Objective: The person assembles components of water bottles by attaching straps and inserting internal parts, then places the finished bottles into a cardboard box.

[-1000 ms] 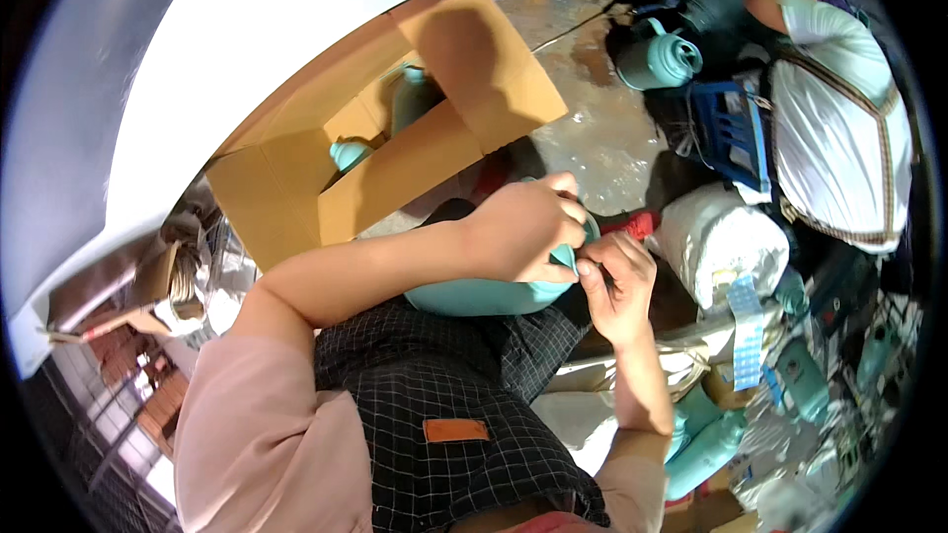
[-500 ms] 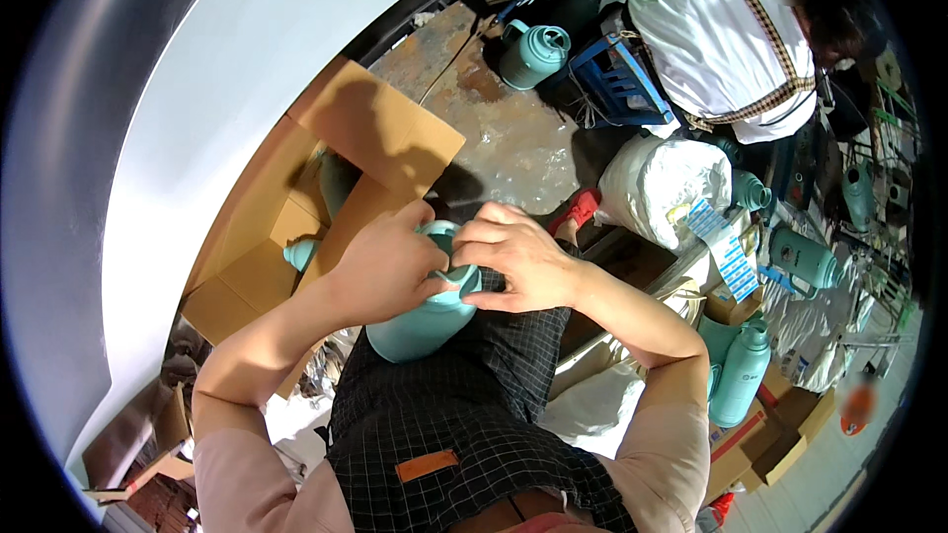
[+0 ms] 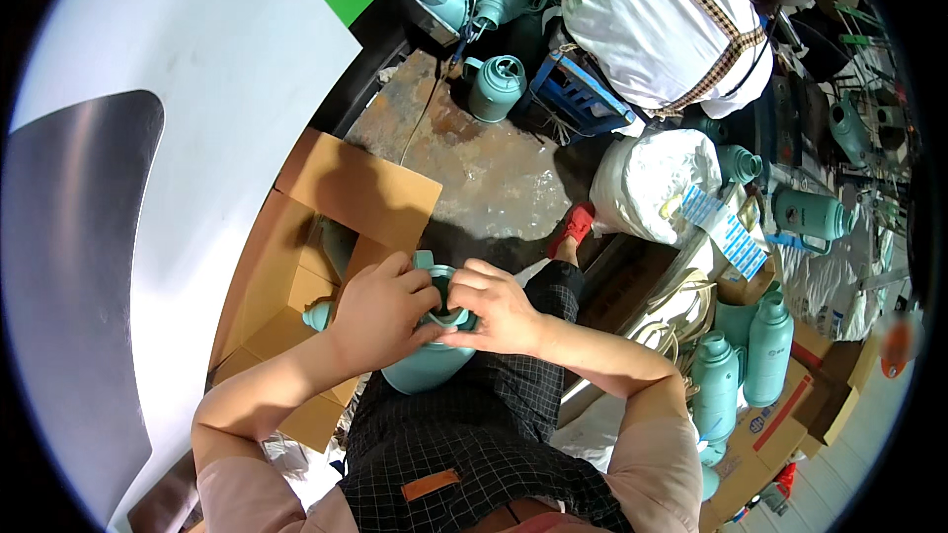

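Observation:
A teal thermos flask (image 3: 427, 371) rests on my lap against the black checked apron (image 3: 474, 444), its open mouth facing up. My left hand (image 3: 383, 308) grips the left side of its rim, fingers curled over the edge. From the other side, my right hand (image 3: 494, 308) pinches the rim, fingertips inside and thumb outside. The two thumbs nearly meet at the near edge. Inside, the mouth looks dark, and my fingers partly hide it.
An open cardboard box (image 3: 262, 281) with a teal part (image 3: 318, 315) stands at my left. A white sack (image 3: 657, 183) lies ahead to the right. Several teal flasks (image 3: 768, 350) stand at right. Beyond, another person (image 3: 662, 25) bends near a blue plastic stool (image 3: 581, 94).
My view has shifted, and the surroundings sit differently in it. Both hands are still on the flask's rim; my right fingers have moved closer together, and the thumbs have drawn nearer each other.

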A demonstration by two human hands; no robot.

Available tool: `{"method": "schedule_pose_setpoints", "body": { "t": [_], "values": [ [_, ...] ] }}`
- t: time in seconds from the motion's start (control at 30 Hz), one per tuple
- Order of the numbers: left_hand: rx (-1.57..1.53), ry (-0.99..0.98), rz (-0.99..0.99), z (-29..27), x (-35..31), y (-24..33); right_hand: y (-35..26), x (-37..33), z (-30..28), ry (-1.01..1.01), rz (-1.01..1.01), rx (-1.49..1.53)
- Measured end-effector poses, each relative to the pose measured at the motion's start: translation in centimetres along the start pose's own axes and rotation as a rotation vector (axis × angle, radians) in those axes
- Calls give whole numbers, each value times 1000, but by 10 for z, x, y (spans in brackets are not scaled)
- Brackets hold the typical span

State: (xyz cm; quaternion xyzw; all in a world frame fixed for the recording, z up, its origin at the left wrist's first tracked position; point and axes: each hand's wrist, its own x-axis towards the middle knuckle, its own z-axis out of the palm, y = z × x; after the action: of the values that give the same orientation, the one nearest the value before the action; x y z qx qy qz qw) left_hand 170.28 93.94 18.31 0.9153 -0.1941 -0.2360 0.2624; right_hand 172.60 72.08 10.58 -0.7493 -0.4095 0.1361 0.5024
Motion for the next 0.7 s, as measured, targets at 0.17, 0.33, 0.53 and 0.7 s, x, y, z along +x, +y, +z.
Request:
{"method": "schedule_pose_setpoints", "body": {
  "t": [0.17, 0.33, 0.53, 0.7],
  "values": [
    [179, 126, -23, -2, 0, 0, -4, 8, 24, 123, 113, -91],
    [244, 12, -209, -9, 14, -8, -10, 22, 34, 173, 92, -154],
    [502, -64, -5, -38, 33, -21, -10, 31, 48, 216, 28, -228],
    [467, -80, 0, -37, 31, -29, -10, 34, 46, 199, 58, -251]
  ]
}}
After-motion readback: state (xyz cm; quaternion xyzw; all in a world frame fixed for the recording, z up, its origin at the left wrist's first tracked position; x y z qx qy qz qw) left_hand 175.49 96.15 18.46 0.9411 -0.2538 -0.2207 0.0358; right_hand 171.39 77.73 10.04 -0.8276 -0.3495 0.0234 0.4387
